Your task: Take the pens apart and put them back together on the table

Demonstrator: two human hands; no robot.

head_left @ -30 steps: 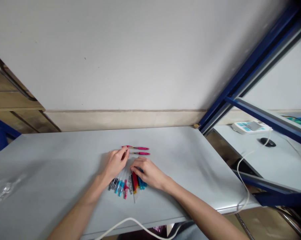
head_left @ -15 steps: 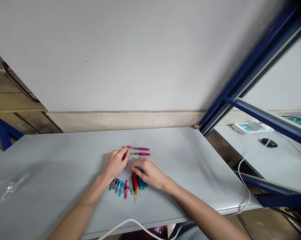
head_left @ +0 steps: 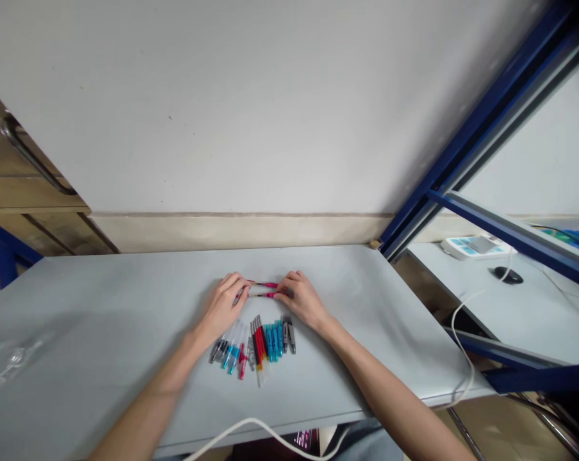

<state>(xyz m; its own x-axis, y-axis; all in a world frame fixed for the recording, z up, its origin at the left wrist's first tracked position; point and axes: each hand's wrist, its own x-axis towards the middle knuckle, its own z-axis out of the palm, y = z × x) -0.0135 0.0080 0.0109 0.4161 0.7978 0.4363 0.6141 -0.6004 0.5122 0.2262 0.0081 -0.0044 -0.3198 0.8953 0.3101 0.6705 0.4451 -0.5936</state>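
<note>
Two pink pens lie level, one behind the other, between my hands on the grey table. My left hand [head_left: 225, 302] has its fingers closed around the left end of the front pink pen [head_left: 266, 295]. At that pen's other end, my right hand [head_left: 303, 299] pinches the pink grip with thumb and fingers. The rear pink pen [head_left: 266, 284] runs close behind, its ends partly covered by my fingers. Nearer me are clear pen barrels [head_left: 232, 349] with coloured ends, red refills [head_left: 259, 342], blue grips [head_left: 273, 342] and grey grips [head_left: 288, 334].
A clear crumpled plastic item [head_left: 16, 358] lies at the table's left. A white cable [head_left: 255, 421] loops across the front edge. On the right stand a blue metal frame [head_left: 414, 186] and a second desk with a black mouse [head_left: 508, 275] and a white power strip [head_left: 476, 246].
My right hand has moved from the coloured parts up to the right ends of the pink pens, uncovering the blue and grey grips. My left hand stays at the pens' left ends.
</note>
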